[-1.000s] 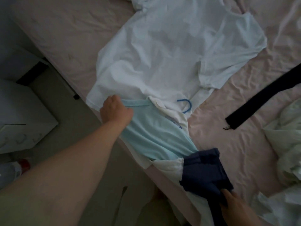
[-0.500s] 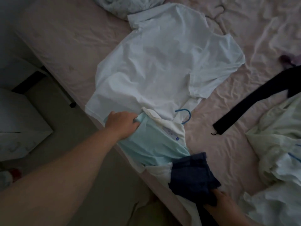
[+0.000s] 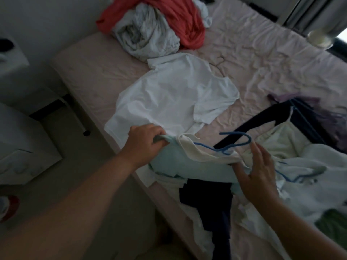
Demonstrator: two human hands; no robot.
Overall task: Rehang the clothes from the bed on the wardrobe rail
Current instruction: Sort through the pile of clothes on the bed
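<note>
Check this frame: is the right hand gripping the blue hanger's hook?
No. The right hand is open with fingers spread just beside the blue hanger, while the left hand grips the light blue garment.

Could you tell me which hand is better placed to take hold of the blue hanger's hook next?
The right hand: it is open, fingers spread, fingertips right beside the blue hanger hook. The left hand already grips the light blue garment at its shoulder, farther from the hook.

Left hand (image 3: 144, 140) clenched in a fist, knuckles up, forearm stretched forward from lower left. Right hand (image 3: 258, 175) spread wide, fingers (image 3: 256, 150) straight and pointing up, thumb out to the left.
</note>
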